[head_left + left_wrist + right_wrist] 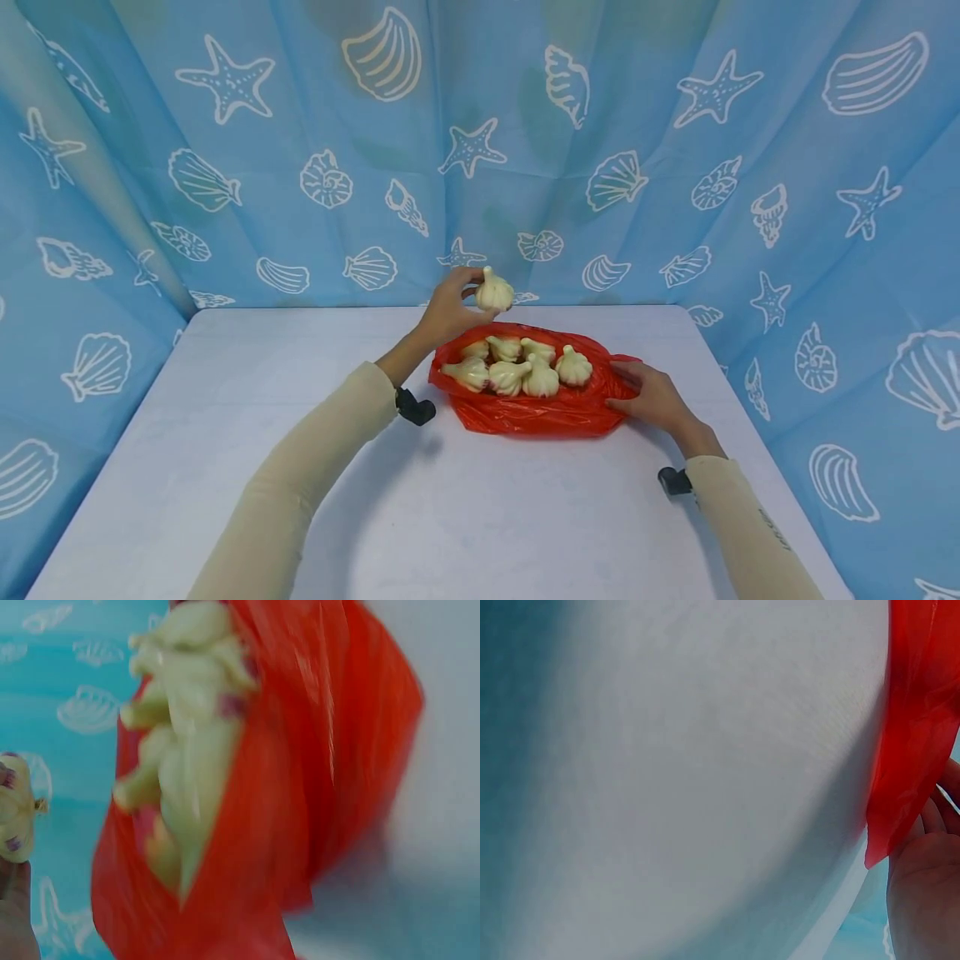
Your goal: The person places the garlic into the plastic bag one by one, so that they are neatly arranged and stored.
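My left hand [452, 308] pinches a whitish garlic bulb [495, 292] between thumb and fingers, raised above the back left of a red plastic bag [536, 419]. Several more garlic bulbs [542, 379] lie inside the bag, whose mouth is spread wide. At the bag's right end, my right hand [656, 400] grips the edge between thumb and fingers. The left wrist view catches the lifted bulb [13, 814], with purple marks, at its left border. In the right wrist view, the red plastic [915, 750] meets the fingers at the right side.
The bag sits on a white table [480, 517], near its far edge. Behind and along both sides hangs a blue curtain [510, 167] printed with white shells and starfish. A small black device [415, 407] is strapped at the left wrist, another [675, 481] at the right.
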Demonstrator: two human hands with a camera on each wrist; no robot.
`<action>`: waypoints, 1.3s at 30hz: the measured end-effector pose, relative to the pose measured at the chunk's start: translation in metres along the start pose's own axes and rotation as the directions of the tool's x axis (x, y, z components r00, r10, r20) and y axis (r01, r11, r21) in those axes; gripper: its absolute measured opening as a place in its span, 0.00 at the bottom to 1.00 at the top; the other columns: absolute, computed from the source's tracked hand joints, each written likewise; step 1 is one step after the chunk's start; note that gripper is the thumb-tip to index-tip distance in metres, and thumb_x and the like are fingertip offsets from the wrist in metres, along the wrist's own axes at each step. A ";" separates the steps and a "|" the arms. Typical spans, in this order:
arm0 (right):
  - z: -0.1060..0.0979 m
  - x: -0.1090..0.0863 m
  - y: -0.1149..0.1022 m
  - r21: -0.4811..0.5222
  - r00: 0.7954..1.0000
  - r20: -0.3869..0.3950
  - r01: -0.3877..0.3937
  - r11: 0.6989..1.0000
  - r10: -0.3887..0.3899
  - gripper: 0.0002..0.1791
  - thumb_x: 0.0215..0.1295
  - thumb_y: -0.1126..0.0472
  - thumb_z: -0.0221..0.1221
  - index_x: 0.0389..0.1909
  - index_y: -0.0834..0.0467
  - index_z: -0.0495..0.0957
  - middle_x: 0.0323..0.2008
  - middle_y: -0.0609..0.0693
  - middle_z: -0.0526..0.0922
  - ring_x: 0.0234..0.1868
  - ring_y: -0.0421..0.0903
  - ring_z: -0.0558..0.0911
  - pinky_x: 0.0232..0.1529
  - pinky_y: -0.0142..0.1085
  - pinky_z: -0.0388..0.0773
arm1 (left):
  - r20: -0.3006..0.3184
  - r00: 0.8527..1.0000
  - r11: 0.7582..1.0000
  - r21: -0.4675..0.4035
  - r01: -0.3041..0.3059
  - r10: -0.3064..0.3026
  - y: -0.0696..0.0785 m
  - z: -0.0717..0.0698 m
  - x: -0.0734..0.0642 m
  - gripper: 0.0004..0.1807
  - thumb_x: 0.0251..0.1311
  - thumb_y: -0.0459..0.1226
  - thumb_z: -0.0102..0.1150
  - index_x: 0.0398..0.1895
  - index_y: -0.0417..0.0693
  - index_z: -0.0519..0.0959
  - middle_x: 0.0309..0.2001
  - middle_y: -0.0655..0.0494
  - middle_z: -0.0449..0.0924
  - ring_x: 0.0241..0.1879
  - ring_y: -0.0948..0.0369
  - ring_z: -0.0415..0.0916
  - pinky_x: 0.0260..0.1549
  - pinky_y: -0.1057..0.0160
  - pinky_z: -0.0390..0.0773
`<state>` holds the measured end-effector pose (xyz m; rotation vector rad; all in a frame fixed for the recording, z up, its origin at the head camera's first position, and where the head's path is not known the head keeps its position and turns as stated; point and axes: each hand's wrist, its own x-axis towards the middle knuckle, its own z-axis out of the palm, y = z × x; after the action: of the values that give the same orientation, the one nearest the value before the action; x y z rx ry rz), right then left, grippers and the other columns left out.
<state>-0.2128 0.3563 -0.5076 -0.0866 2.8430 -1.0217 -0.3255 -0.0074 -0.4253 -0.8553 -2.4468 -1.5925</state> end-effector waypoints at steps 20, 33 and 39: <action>-0.003 0.000 0.000 -0.022 1.000 0.003 0.009 1.000 -0.009 0.50 0.46 0.54 0.76 0.70 0.58 0.63 0.65 0.60 0.69 0.65 0.62 0.67 0.49 0.53 0.78 | 0.257 0.966 0.999 -0.038 0.033 -0.022 0.046 0.081 -0.017 0.34 0.49 0.42 0.74 0.61 0.50 0.72 0.57 0.59 0.71 0.56 0.62 0.70 0.52 0.62 0.76; -0.005 -0.002 0.001 -0.035 1.000 -0.013 0.023 0.999 -0.024 0.49 0.46 0.56 0.76 0.70 0.57 0.64 0.64 0.58 0.70 0.64 0.61 0.67 0.51 0.54 0.77 | 0.379 0.921 0.996 -0.017 -0.091 0.091 0.047 0.128 -0.031 0.25 0.53 0.38 0.70 0.53 0.45 0.72 0.51 0.56 0.73 0.50 0.64 0.74 0.45 0.67 0.79; -0.005 -0.002 0.001 -0.029 0.996 -0.018 0.083 0.996 -0.083 0.45 0.49 0.61 0.74 0.69 0.58 0.65 0.62 0.58 0.72 0.62 0.60 0.70 0.56 0.56 0.73 | 0.447 0.886 0.962 0.170 -0.215 0.119 0.047 0.142 -0.031 0.23 0.55 0.36 0.67 0.53 0.47 0.72 0.51 0.54 0.72 0.46 0.62 0.71 0.42 0.76 0.72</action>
<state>-0.2113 0.3603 -0.5042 -0.2001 2.8941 -1.0031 -0.2451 0.1176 -0.4627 -1.4694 -2.6655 -1.1430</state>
